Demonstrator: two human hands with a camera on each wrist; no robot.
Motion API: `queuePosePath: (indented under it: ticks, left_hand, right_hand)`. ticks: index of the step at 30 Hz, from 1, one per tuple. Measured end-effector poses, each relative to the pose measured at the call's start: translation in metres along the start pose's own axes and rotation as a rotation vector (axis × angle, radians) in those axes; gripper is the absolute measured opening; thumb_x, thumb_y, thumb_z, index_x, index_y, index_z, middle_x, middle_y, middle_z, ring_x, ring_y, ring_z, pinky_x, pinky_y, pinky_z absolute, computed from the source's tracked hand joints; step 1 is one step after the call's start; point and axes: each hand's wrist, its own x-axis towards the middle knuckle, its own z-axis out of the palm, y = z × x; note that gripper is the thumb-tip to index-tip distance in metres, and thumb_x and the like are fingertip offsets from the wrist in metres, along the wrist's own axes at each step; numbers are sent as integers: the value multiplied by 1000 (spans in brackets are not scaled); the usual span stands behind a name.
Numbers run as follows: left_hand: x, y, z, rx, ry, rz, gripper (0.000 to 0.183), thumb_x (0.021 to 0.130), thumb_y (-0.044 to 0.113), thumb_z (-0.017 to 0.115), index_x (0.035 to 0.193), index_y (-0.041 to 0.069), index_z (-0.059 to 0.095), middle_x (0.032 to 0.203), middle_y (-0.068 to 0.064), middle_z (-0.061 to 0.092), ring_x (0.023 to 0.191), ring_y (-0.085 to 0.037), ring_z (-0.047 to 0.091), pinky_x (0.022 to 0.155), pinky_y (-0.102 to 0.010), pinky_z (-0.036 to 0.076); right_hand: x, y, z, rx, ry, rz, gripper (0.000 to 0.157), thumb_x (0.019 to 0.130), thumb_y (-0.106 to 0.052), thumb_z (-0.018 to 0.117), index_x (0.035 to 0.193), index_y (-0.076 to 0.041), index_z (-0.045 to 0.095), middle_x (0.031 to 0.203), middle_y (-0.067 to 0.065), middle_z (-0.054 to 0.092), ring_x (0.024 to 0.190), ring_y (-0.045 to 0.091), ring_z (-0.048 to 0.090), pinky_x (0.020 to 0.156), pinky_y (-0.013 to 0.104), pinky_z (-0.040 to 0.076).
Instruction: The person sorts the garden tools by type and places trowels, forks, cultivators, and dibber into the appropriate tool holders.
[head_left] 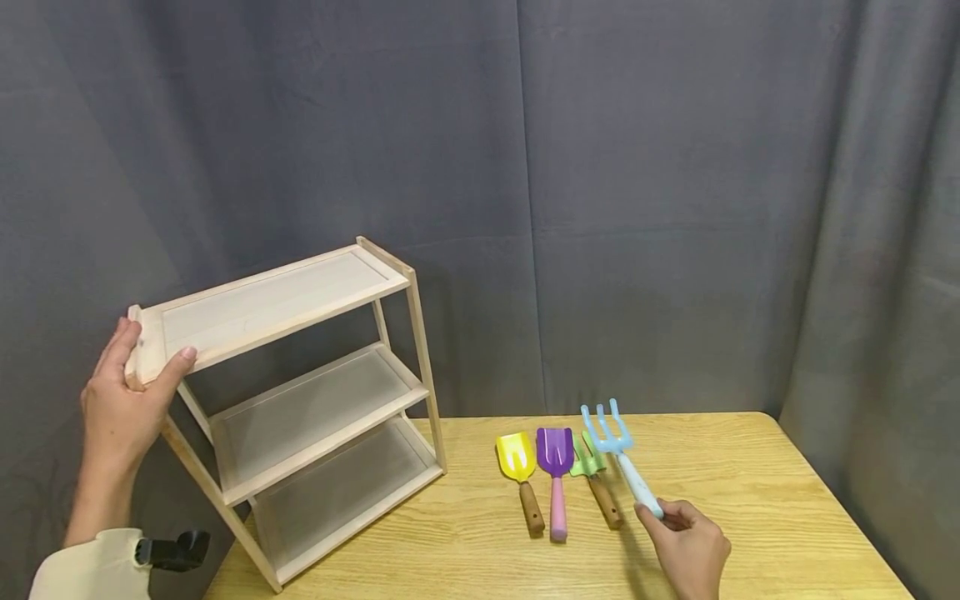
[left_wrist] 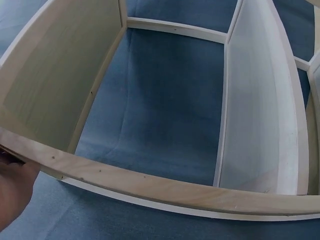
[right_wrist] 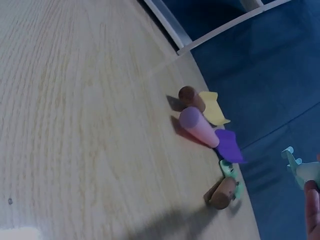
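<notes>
My left hand (head_left: 120,408) grips the upper left end of a pale wooden three-tier shelf rack (head_left: 277,300), thumb over the top board and fingers around the outer side. That rack stands at an angle on the left of the table. At the right, my right hand (head_left: 688,543) pinches the handle end of a light blue garden hand fork (head_left: 636,482), prongs pointing away, raised over the table. Left of it lie a yellow hand shovel (head_left: 517,456) with a brown handle, a purple hand shovel (head_left: 556,450) with a pink handle, and a green hand fork (head_left: 602,500) with a brown handle.
The light wood table (head_left: 757,492) ends at the back against a grey curtain (head_left: 645,208), which also hangs along the right side. In the left wrist view, the rack's side post (left_wrist: 150,176) runs across the front of its boards.
</notes>
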Motion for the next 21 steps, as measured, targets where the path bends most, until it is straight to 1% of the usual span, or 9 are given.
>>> queuePosePath:
  ticks: [4, 9, 16, 21]
  left_hand:
    - [0, -3, 1, -2, 21, 25, 70, 88, 24, 68, 149, 7, 38, 155, -4, 30, 141, -17, 25, 113, -32, 15]
    - [-1, -5, 3, -44, 57, 47, 67, 87, 21, 71, 146, 8, 43, 152, -4, 36, 138, -12, 31, 111, -25, 19]
    - [-1, -8, 4, -99, 77, 43, 64, 85, 16, 73, 143, 6, 48, 149, -3, 41, 133, -8, 38, 106, -19, 27]
    - [-2, -9, 3, -91, 86, 33, 63, 84, 15, 74, 141, 7, 50, 148, -1, 44, 129, -8, 43, 101, -16, 33]
  right_hand:
    - [0, -9, -2, 23, -12, 38, 21, 69, -11, 87, 76, 2, 73, 72, 14, 71, 50, -9, 56, 47, 11, 43]
    - [1, -21, -5, 46, -30, 60, 21, 70, -13, 87, 75, 2, 73, 75, 14, 71, 52, -8, 57, 47, 13, 44]
    - [3, -35, -10, 86, -58, 72, 22, 72, -13, 86, 76, 2, 72, 79, 14, 72, 57, -5, 59, 49, 13, 46]
    - [3, -42, -13, 118, -68, 58, 20, 72, -11, 87, 75, 2, 71, 81, 15, 72, 59, -5, 60, 50, 13, 47]
